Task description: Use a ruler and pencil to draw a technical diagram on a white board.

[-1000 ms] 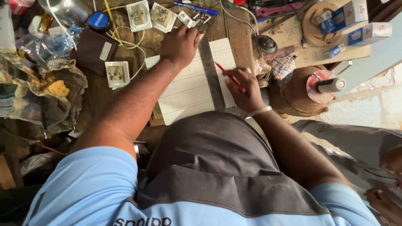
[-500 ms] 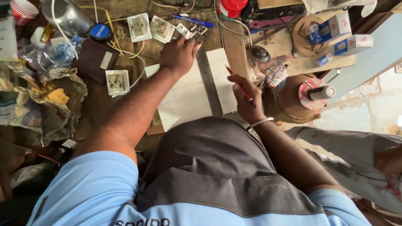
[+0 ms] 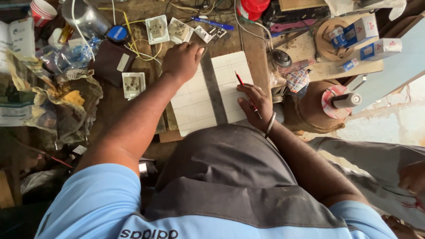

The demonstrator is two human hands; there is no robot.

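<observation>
A white board [image 3: 195, 99] ruled with a faint pencil grid lies flat on a cluttered wooden workbench [image 3: 254, 42], just in front of the person's lap. A steel ruler [image 3: 214, 90] lies across it from the far edge to the near one. The left hand [image 3: 182, 61] presses down on the ruler's far end, fingers spread flat, apparently to keep the straightedge from sliding. The right hand [image 3: 256, 101] is closed around a red pencil [image 3: 247, 94], its tip resting on the board to the right of the ruler; the two hands are well apart. Beyond the board lie three white wall sockets [image 3: 157, 29], a blue pen [image 3: 212, 23] and loops of yellow wire [image 3: 133, 44]. To the left sit crumpled plastic bags [image 3: 53, 102] and a clear bottle [image 3: 86, 17]; to the right, small blue-and-white boxes [image 3: 367, 37] rest on a wooden shelf. Another person's hand [image 3: 411, 177] shows at the right edge.
</observation>
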